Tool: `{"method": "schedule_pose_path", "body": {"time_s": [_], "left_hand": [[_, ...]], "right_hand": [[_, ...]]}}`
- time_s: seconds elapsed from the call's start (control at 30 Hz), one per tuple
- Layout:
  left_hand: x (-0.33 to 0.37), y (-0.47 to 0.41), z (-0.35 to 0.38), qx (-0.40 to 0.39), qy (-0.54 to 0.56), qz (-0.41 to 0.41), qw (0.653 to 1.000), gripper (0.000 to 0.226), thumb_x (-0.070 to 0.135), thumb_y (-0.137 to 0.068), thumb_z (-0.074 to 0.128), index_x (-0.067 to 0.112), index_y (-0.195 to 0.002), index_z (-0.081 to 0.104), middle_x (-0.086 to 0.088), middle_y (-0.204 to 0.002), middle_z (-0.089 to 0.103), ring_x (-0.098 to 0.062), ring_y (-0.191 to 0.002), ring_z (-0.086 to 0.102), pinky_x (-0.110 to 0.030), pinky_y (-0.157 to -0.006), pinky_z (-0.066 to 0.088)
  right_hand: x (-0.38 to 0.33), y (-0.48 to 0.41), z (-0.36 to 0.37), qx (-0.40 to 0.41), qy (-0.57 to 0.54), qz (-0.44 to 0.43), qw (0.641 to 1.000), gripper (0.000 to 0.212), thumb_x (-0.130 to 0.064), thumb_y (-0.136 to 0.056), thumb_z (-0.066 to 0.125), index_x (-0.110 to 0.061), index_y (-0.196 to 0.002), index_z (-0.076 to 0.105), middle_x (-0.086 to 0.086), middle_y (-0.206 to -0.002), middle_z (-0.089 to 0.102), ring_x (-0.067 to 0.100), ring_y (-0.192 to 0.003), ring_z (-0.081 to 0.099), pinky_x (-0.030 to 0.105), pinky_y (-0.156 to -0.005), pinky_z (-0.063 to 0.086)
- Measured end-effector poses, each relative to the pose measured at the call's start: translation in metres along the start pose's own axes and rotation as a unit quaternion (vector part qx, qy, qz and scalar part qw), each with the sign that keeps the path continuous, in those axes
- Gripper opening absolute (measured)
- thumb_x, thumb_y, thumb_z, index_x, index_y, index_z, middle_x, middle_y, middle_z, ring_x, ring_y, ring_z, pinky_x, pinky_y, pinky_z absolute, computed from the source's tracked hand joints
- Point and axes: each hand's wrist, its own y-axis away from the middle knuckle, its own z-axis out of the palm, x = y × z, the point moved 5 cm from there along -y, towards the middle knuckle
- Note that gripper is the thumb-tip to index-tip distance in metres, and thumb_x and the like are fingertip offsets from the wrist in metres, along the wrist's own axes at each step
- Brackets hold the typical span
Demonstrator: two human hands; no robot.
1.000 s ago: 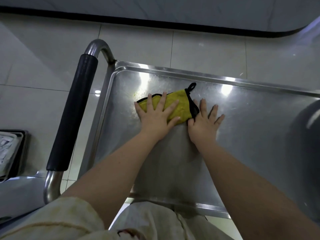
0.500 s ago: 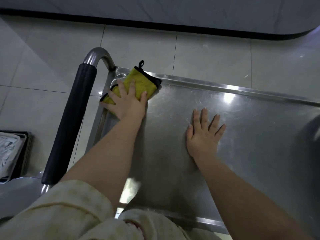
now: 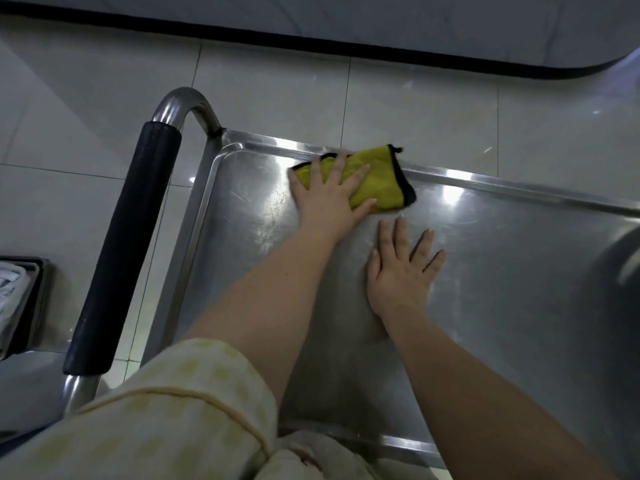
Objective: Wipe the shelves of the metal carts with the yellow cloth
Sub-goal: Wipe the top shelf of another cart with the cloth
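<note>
The yellow cloth point(image 3: 375, 180), edged in black, lies folded against the far rim of the metal cart's top shelf point(image 3: 502, 271). My left hand point(image 3: 329, 199) presses flat on the cloth's left part, fingers spread and pointing toward the far rim. My right hand point(image 3: 398, 271) rests palm down on the bare steel just below and right of the cloth, fingers apart and holding nothing.
The cart's push handle with a black foam grip point(image 3: 128, 237) runs along the shelf's left side. A dark tray with white contents point(image 3: 17, 299) sits at the left edge. Tiled floor point(image 3: 415, 98) and a black-edged wall base lie beyond the cart.
My left hand has slid the cloth from the shelf's far left corner to the right along the far rim. My right hand has stayed planted in place.
</note>
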Motion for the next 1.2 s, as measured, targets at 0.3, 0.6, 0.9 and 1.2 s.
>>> {"method": "schedule_pose_path", "body": {"time_s": [0.3, 0.6, 0.9, 1.2], "left_hand": [[-0.166, 0.065, -0.014, 0.014, 0.016, -0.196, 0.98, 0.067, 0.077, -0.086, 0.019, 0.051, -0.147, 0.014, 0.006, -0.162, 0.006, -0.035, -0.147, 0.0, -0.073, -0.105, 0.0], [-0.137, 0.247, 0.031, -0.018, 0.038, -0.176, 0.984, 0.064, 0.075, -0.088, 0.018, 0.052, -0.148, 0.011, 0.004, -0.162, 0.004, -0.036, -0.146, 0.004, -0.077, -0.102, 0.015], [-0.131, 0.316, 0.052, -0.037, 0.016, -0.218, 0.975, 0.065, 0.077, -0.088, 0.014, 0.054, -0.147, 0.0, 0.003, -0.162, -0.006, -0.037, -0.146, -0.003, -0.076, -0.103, 0.006], [-0.131, 0.32, 0.053, -0.031, 0.02, -0.2, 0.979, 0.065, 0.074, -0.088, 0.011, 0.051, -0.148, -0.001, 0.003, -0.162, -0.009, -0.037, -0.146, -0.005, -0.076, -0.105, 0.003]], "right_hand": [[0.0, 0.003, -0.002, 0.002, -0.018, -0.003, 1.0, 0.059, -0.048, -0.098, 0.014, -0.04, -0.152, -0.008, -0.01, -0.163, -0.008, 0.037, -0.146, -0.016, 0.062, -0.113, -0.012], [0.0, 0.004, -0.008, 0.012, -0.014, -0.002, 1.0, 0.057, -0.047, -0.1, 0.017, -0.038, -0.153, 0.0, -0.008, -0.163, -0.002, 0.038, -0.147, -0.011, 0.061, -0.113, -0.013], [-0.002, 0.029, -0.006, -0.022, -0.019, -0.012, 0.999, 0.056, -0.047, -0.102, 0.016, -0.034, -0.154, 0.001, 0.0, -0.164, -0.005, 0.041, -0.147, -0.009, 0.066, -0.112, -0.008], [0.026, 0.197, 0.048, -0.057, -0.009, -0.068, 0.996, 0.061, -0.061, -0.096, 0.007, -0.043, -0.151, -0.013, -0.005, -0.162, -0.013, 0.039, -0.146, -0.012, 0.054, -0.113, -0.012]]}}
